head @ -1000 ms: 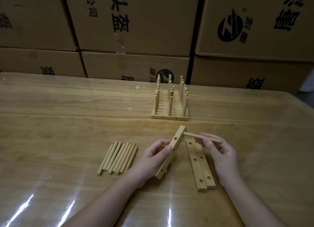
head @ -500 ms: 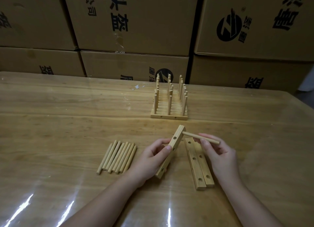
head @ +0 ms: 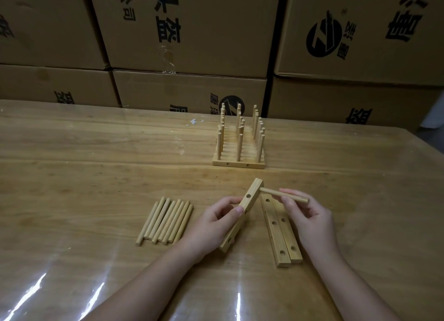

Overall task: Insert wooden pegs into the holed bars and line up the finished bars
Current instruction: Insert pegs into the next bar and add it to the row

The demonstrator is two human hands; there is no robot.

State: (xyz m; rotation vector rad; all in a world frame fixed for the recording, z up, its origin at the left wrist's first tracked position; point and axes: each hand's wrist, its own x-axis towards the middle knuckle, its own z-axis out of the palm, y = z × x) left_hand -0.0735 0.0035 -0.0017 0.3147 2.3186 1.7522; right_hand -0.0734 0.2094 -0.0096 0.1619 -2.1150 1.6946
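Left hand [head: 213, 227] grips a holed bar [head: 242, 212], right hand [head: 310, 222] pinches a peg [head: 283, 195], over a glossy wooden table [head: 96, 176]; cardboard boxes [head: 192, 27] fill the top of the frame.

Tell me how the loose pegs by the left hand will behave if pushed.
The pegs are round dowels, so they will likely roll apart sideways. The glossy table probably lets them slide easily. They look stiff and light, unlikely to bend.

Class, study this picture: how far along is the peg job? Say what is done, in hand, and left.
Done: a row of pegged bars stands at the back. In hand: the left hand holds a bar tilted; the right hand pinches a peg against its upper end. Left: two empty bars and the loose pegs.
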